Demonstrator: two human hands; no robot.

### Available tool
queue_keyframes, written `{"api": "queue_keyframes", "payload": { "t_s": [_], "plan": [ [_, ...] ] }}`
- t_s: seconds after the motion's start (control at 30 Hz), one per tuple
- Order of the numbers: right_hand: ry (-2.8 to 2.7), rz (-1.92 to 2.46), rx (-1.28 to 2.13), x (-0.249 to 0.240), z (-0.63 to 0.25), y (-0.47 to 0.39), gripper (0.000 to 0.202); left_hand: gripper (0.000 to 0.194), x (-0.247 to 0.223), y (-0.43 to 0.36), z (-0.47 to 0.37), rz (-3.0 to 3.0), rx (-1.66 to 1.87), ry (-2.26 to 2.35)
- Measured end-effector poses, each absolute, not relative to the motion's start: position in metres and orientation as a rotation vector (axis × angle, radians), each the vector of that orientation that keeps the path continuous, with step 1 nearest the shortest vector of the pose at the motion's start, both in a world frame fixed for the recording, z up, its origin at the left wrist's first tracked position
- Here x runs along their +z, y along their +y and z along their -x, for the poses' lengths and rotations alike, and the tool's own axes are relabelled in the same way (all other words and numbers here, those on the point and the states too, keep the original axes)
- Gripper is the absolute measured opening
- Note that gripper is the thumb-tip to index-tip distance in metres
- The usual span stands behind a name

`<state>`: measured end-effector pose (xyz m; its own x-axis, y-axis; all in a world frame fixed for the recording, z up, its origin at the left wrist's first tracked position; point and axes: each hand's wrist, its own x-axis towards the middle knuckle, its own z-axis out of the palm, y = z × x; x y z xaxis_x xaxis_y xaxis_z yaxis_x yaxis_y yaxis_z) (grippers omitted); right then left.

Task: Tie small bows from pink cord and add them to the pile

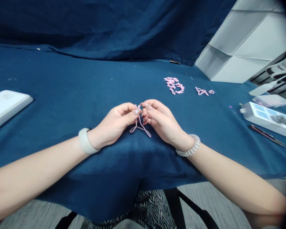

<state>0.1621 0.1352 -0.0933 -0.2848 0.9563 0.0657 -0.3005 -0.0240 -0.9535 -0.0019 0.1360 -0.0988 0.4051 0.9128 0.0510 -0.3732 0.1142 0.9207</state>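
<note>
A thin pink cord (143,128) hangs in loops below the fingertips of both hands, over the blue cloth near its front edge. My left hand (117,121) pinches the cord's gathered upper part between thumb and fingers. My right hand (160,119) has its thumb and index finger pressed together beside the same spot, fingers curled. Whether a strand lies between those right fingertips is too small to make out. A pale band is around the left wrist, a clear coiled band around the right.
Pink knotted cord pieces (174,85) lie beyond my right hand, with a smaller group (202,91) farther right. At the right are a white compartment box (255,115) and dark tweezers (267,135). A white box-like object (8,106) sits at left; white panels (240,41) stand back right.
</note>
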Motion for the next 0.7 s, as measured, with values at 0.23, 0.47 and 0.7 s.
{"api": "queue_keyframes", "payload": {
  "t_s": [0.23,0.47,0.7],
  "plan": [
    [-1.538,0.753,1.169,-0.086,-0.183,0.145,0.011,0.022,-0.095,0.131,0.003,-1.11,0.976,0.768],
    [-1.889,0.694,1.033,-0.074,-0.193,0.143,0.016,0.023,-0.094,0.13,0.006,-1.177,0.932,0.801],
    [-1.949,0.761,0.943,-0.065,-0.193,0.138,0.012,0.025,-0.097,0.13,0.006,-1.17,0.903,0.802]
  ]
}}
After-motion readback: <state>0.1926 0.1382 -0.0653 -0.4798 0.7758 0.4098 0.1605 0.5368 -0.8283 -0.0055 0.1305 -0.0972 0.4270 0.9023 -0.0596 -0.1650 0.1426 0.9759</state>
